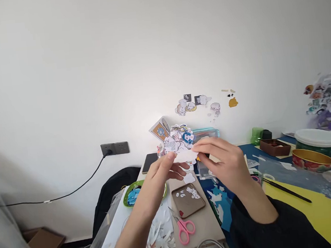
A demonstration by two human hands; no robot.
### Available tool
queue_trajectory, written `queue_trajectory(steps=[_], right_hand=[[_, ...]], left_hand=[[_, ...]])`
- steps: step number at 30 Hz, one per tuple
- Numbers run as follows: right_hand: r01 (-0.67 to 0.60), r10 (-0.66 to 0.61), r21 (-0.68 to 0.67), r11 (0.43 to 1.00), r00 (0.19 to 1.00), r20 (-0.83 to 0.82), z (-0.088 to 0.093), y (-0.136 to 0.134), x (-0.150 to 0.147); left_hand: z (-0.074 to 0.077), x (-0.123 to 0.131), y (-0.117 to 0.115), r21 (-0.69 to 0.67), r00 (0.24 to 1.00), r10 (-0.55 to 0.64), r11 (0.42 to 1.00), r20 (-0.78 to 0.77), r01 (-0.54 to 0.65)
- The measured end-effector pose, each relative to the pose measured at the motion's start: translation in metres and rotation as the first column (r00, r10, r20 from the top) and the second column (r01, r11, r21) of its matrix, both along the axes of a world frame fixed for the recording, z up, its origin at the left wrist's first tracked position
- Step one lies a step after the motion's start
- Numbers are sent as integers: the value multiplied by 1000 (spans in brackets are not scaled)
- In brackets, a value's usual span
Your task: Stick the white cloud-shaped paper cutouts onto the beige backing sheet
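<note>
A small white paper piece is held up between both hands above the table. My left hand pinches its left end, thumb on top. My right hand pinches the right end between thumb and fingers. Below them lies a brown square tray with small white paper cutouts and a red bit. Pink-handled scissors rest by the tray's front edge, blades partly apart. Just behind the tray is a white cloud-shaped cutout. Printed character cutouts stand in a bunch behind my hands.
White paper scraps cover the table's left part near a green basket holding blue pieces. To the right are yellow paper, a black pen-like tool, a gold-rimmed round tin and a white-lidded tub.
</note>
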State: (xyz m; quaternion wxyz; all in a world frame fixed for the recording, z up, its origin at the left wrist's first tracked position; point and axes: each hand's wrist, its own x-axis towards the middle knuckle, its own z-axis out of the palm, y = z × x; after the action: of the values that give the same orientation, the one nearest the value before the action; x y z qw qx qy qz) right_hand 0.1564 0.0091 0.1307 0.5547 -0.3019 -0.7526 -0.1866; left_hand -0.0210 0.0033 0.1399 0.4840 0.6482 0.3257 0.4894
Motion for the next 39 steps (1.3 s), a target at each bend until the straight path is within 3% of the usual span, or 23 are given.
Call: queue_trajectory(steps=[2,4,7,8,10,12,13,18,21,23,25,27,30,34,39], right_hand=[[53,-62,166,985,997,52,-4,3,-3],[59,-68,195,979,997,41,-6,4,-5],[-44,37,-45,998,987,-155,-5,2,-7],[-133,86,-177,975,964,-253,-5,0,-8],[-348,169,-391,852,889,-425,-3,-3,-7],[-502,225,-484,717,823,-521,-1,-6,-7],[-537,237,-497,681,805,-544,-1,-7,-7],[-571,238,-528,628,788,-568,3,-10,-8],[-546,257,-523,655,811,-525,5,-12,-10],[-452,237,-445,773,857,-458,6,-15,-12],[-275,153,-306,912,917,-369,6,-19,-16],[-135,71,-200,971,952,-299,5,-23,-20],[-183,115,-228,956,953,-281,4,-29,-24],[-363,234,-343,867,902,-363,5,-32,-24],[-454,289,-416,788,869,-402,8,-29,-19]], left_hand=[[0,2,-1,-48,996,-11,999,86,15],[0,2,-1,-56,996,19,998,83,-14],[-3,-1,2,-27,998,50,998,26,-49],[-3,-2,3,-11,999,48,999,5,-47],[-5,-3,4,17,999,36,999,-27,-35],[-5,-4,4,28,999,15,1000,-41,-14],[-5,-4,3,27,999,0,1000,-45,2],[-2,-3,-4,43,1000,-13,999,8,13],[-1,-4,-6,61,995,27,998,97,-33],[-2,-4,-7,77,992,46,996,120,-55],[-3,-4,-8,100,991,51,993,126,-64],[-4,-4,-9,127,990,57,989,125,-73],[-3,-4,-13,150,992,78,984,97,-92],[2,-5,-18,182,995,97,978,13,-98],[5,-6,-20,204,992,111,974,-57,-97]])
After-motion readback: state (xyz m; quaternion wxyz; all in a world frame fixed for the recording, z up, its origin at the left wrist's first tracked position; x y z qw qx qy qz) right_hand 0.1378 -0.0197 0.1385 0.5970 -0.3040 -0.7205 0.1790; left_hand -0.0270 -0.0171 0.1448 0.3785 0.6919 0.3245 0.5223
